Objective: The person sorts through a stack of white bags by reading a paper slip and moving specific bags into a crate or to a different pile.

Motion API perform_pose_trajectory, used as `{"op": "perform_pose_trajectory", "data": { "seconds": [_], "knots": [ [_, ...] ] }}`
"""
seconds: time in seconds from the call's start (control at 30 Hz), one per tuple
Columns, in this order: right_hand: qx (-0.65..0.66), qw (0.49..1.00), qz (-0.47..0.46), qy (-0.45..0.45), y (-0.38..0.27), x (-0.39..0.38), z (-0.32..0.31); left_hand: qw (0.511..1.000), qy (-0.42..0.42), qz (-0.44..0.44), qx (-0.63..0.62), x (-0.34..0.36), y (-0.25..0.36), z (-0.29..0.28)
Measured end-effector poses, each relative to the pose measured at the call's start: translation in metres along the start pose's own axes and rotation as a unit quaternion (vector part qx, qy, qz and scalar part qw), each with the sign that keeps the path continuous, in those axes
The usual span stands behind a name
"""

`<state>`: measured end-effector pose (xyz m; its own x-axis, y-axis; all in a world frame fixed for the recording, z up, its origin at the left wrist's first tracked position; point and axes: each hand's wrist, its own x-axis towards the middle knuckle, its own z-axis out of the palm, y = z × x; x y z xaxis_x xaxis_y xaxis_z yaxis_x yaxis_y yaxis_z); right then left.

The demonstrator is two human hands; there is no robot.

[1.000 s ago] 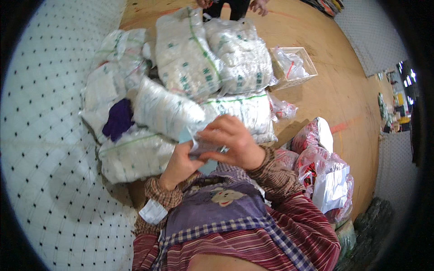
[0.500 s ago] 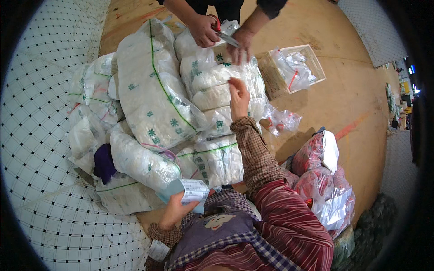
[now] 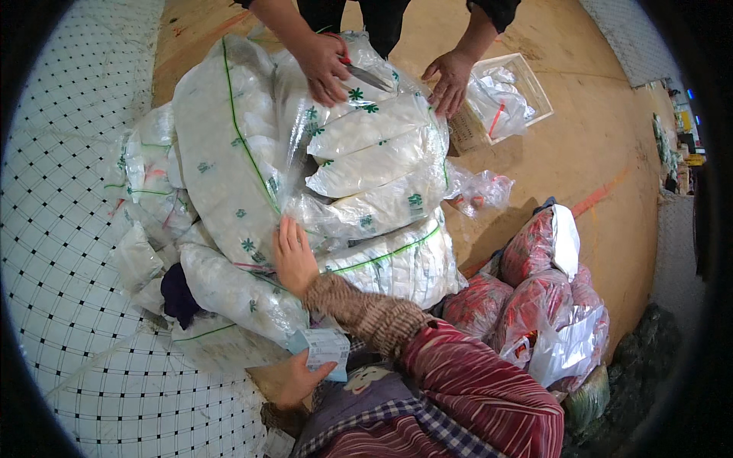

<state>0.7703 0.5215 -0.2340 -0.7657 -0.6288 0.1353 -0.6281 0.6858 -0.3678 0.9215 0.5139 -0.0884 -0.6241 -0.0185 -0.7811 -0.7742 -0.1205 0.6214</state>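
My left hand [image 3: 298, 380], low in front of me, grips a light-blue and white stack of printed labels [image 3: 327, 353]. Reaching across to the left, my right hand [image 3: 295, 256] lies with its fingers outstretched on the clear plastic between large bags. Beside its fingertips is a long clear bag [image 3: 217, 145] of white packs with a green line down it. Just beyond is another clear bag [image 3: 374, 164] with green prints and white bundles inside. Across from me, a co-worker's one hand [image 3: 322, 69] holds red-handled scissors [image 3: 365, 75]; their other hand [image 3: 450, 80] rests on that bag's far right edge.
More white-packed bags [image 3: 237, 282] lie to the left, by a dark purple cloth [image 3: 179, 296]. A pale crate [image 3: 534, 84] holding plastic stands at far right, with crumpled plastic [image 3: 481, 191] nearer. Clear bags of red contents [image 3: 527, 305] sit to my right, beside dark sacking [image 3: 641, 374].
My right hand has swung from the far bag toward me and left, onto the bags' plastic. The co-worker's free hand has moved right to the bag's edge. My left hand keeps the labels.
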Motion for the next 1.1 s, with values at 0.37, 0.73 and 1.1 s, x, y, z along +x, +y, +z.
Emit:
{"op": "perform_pose_trajectory", "data": {
  "seconds": [0.37,0.73,1.1],
  "knots": [
    [-0.109,0.91,0.247,0.316,0.229,0.089,-0.084,0.998,0.054,0.02,0.03,-0.01,0.002,-0.022],
    [0.207,0.946,-0.084,0.235,0.116,0.04,-0.06,0.991,0.102,0.067,-0.051,-0.014,0.011,-0.026],
    [0.329,0.936,0.095,0.082,0.101,-0.078,-0.081,0.948,0.099,0.302,0.024,0.027,0.127,-0.009]
  ]
}}
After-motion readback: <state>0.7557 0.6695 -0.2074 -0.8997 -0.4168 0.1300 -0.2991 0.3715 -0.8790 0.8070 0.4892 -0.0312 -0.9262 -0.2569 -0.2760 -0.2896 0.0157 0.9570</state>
